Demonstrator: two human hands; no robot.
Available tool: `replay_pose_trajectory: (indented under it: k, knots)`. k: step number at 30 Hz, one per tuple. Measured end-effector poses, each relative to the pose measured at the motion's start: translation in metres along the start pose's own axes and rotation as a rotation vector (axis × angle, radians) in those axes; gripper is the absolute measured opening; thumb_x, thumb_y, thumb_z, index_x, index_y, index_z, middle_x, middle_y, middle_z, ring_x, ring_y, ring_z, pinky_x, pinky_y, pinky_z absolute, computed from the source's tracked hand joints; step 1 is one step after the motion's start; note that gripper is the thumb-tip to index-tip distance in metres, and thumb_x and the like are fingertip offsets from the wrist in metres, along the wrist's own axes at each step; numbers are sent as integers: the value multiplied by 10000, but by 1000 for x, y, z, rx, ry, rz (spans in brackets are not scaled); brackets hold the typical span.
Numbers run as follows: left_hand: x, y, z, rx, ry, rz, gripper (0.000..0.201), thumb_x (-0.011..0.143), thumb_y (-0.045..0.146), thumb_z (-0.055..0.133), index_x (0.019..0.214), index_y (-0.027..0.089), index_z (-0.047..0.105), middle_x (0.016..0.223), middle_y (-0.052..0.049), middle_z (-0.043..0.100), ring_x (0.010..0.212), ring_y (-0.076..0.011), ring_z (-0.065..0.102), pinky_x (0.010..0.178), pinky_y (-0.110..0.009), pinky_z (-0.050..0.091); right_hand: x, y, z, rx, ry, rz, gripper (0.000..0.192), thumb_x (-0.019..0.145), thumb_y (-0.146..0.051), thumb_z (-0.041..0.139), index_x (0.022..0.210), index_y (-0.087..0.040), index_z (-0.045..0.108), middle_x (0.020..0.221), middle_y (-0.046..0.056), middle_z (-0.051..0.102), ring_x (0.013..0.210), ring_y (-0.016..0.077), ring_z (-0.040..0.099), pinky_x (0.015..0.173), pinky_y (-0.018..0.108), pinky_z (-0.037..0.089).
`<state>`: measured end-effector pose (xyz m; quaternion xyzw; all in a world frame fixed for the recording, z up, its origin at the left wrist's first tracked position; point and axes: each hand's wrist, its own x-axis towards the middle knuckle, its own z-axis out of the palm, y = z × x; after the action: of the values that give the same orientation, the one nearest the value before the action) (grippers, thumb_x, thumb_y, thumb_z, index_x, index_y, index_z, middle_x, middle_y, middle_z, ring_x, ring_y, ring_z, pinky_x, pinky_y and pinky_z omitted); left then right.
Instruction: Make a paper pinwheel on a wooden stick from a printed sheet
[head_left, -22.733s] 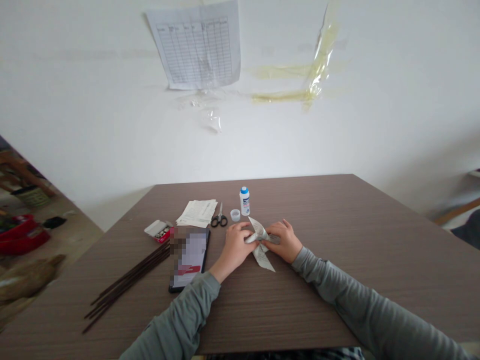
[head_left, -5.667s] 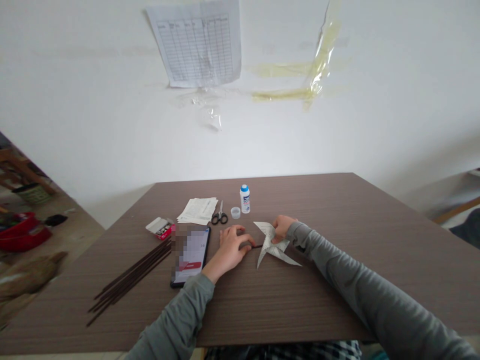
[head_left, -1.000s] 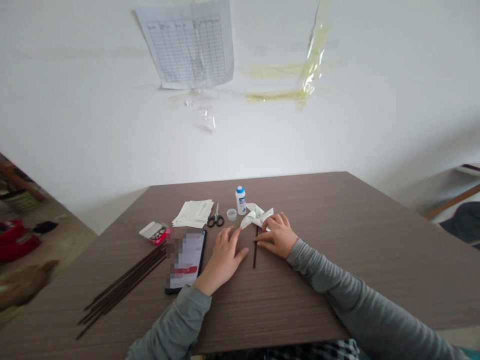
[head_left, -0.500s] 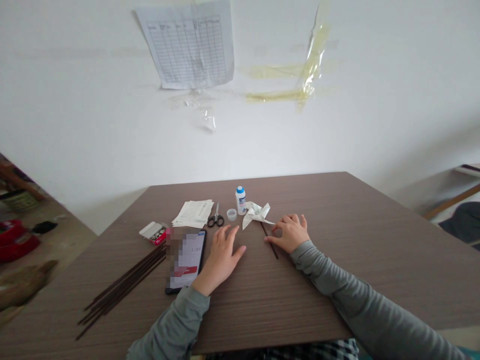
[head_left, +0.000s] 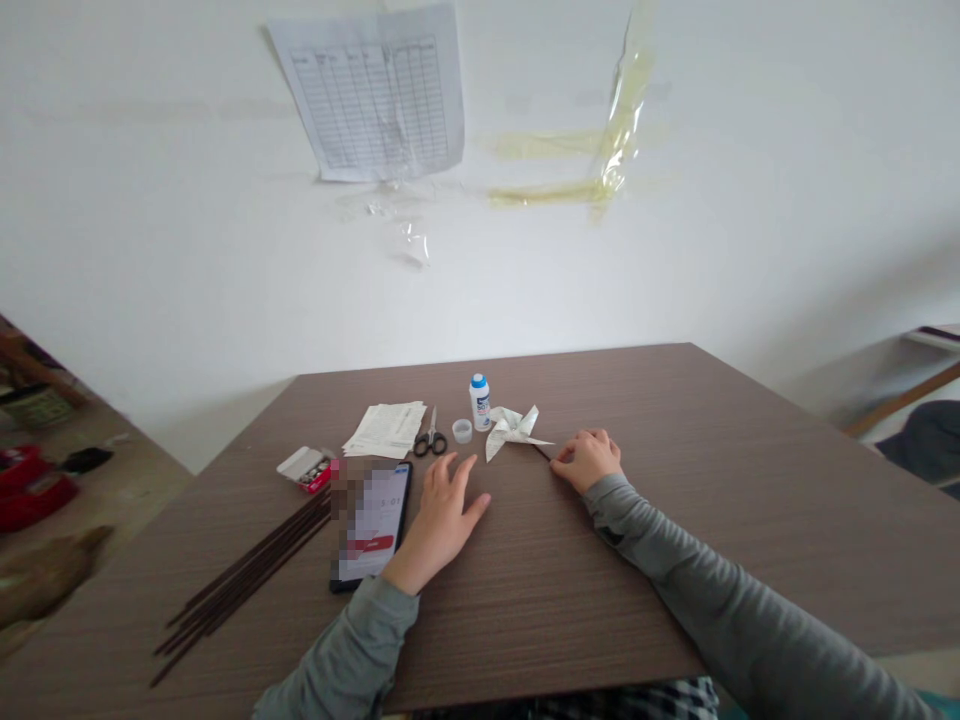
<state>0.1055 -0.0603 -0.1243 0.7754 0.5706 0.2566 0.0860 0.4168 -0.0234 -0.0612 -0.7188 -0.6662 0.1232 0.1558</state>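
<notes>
A white paper pinwheel (head_left: 510, 430) lies on the table beside a small white bottle with a blue cap (head_left: 480, 403). Its thin dark stick (head_left: 541, 453) runs from the paper toward my right hand (head_left: 588, 460), whose thumb and fingers pinch it; the rest of the stick is hidden by the hand and sleeve. My left hand (head_left: 446, 515) rests with fingers spread, holding nothing, just right of a phone (head_left: 373, 520). A small clear round cup (head_left: 462, 431) stands between that hand and the bottle.
Black-handled scissors (head_left: 430, 440) lie next to a stack of white paper sheets (head_left: 384, 429). Further left are an opened small red and white box (head_left: 306, 469) and several dark thin sticks (head_left: 244, 580). A white wall (head_left: 570, 290) rises behind the table (head_left: 600, 610).
My right hand has closed on the stick and swung its near end to the right, so the stick slants more. The left hand stays nearly where it was.
</notes>
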Motion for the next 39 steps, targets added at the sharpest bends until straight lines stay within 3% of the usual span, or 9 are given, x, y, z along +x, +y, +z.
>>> replay_pose_trajectory:
  k: [4,9,17,26,31,34,39]
  knots:
    - [0,1,1,8,6,-5,630,1170,437,814,1770,253,756,1836,-246,697,1786,-505,635,1503,-807,517,10,12,5,50,29,14,139,1062,-294,917,987,-298,1034,1380,155,960,1533,492,726,1289,641,637]
    - [-2,2,2,36,-2,-8,635,1173,415,819,1783,253,749,1849,-243,686,1800,-497,626,1513,-791,510,23,28,6,47,125,84,170,1097,-309,894,1046,-306,1057,1388,156,962,1525,504,759,1259,651,693]
    - [-3,2,2,68,-21,2,634,1177,408,844,1784,249,757,1860,-250,680,1806,-503,628,1508,-808,512,39,61,-18,57,138,269,260,1135,-375,832,1171,-291,1076,1454,198,944,1606,530,703,1274,666,689]
    - [-2,7,-5,83,-93,-15,646,1195,403,843,1802,198,759,1901,-297,643,1840,-519,600,1538,-808,469,42,86,-33,-124,121,380,421,1212,-348,654,1337,-280,1050,1630,206,865,1665,509,654,1364,702,576]
    - [-5,6,1,87,-68,8,644,1166,394,881,1787,262,774,1885,-246,670,1818,-498,625,1521,-782,514,41,89,-37,-209,84,378,402,1222,-402,676,1366,-314,1041,1622,192,860,1633,502,676,1313,671,585]
    - [-5,5,3,93,-69,8,642,1168,393,881,1787,263,775,1887,-247,671,1820,-504,622,1519,-796,513,40,89,-38,-241,64,349,416,1240,-437,655,1371,-326,1034,1605,180,867,1582,467,714,1335,679,557]
    - [-6,5,3,94,-66,0,640,1171,394,875,1790,272,772,1894,-243,667,1820,-507,622,1517,-801,514,40,94,-35,-283,53,216,467,1226,-288,613,1415,-396,1026,1559,131,920,1546,418,754,1457,836,395]
